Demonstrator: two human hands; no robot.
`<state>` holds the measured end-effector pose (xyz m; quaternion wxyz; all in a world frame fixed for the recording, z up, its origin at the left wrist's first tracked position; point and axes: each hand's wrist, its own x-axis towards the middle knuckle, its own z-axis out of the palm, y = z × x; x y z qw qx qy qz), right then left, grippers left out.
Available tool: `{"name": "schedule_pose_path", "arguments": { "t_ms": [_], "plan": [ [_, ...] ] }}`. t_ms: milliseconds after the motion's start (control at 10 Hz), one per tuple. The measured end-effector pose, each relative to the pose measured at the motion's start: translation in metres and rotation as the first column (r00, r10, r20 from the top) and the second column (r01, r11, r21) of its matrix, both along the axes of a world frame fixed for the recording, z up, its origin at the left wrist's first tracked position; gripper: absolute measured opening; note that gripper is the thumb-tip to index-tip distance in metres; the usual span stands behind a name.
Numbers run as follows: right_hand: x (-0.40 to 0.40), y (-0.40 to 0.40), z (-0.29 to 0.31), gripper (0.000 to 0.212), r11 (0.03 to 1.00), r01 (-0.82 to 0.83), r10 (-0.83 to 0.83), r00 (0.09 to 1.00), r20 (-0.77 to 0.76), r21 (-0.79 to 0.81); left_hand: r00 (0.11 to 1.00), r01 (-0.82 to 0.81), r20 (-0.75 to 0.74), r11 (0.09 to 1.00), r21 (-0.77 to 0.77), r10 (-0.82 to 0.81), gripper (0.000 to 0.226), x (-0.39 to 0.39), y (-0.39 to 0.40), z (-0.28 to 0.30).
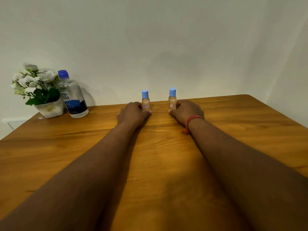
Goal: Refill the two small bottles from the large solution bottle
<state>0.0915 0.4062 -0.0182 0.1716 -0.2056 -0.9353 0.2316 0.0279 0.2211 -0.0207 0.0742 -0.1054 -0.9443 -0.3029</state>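
Observation:
Two small clear bottles with light blue caps stand upright near the far edge of the wooden table (158,155). My left hand (133,112) grips the left small bottle (145,101) low on its body. My right hand (186,110), with a red thread round the wrist, grips the right small bottle (172,100) the same way. Both caps are on. The large solution bottle (73,95), clear with a blue cap and a dark blue label, stands at the far left, apart from both hands.
A white pot of white artificial flowers (37,90) sits against the large bottle's left side at the table's back left corner. A pale wall rises right behind the table. The table's right corner lies at the far right.

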Motion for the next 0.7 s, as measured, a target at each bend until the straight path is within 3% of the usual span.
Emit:
{"name": "schedule_pose_path", "arguments": {
  "t_ms": [500,700],
  "plan": [
    [-0.045,0.014,0.008,0.048,0.999,-0.041,0.041,0.998,0.038,-0.006,1.000,-0.012,0.016,0.998,-0.059,0.013,0.052,-0.042,0.014,0.003],
    [-0.048,0.013,0.007,0.055,1.000,-0.004,0.002,0.997,0.079,0.030,0.999,-0.041,-0.009,0.987,-0.157,0.040,0.071,-0.033,0.013,0.003]
  ]
}}
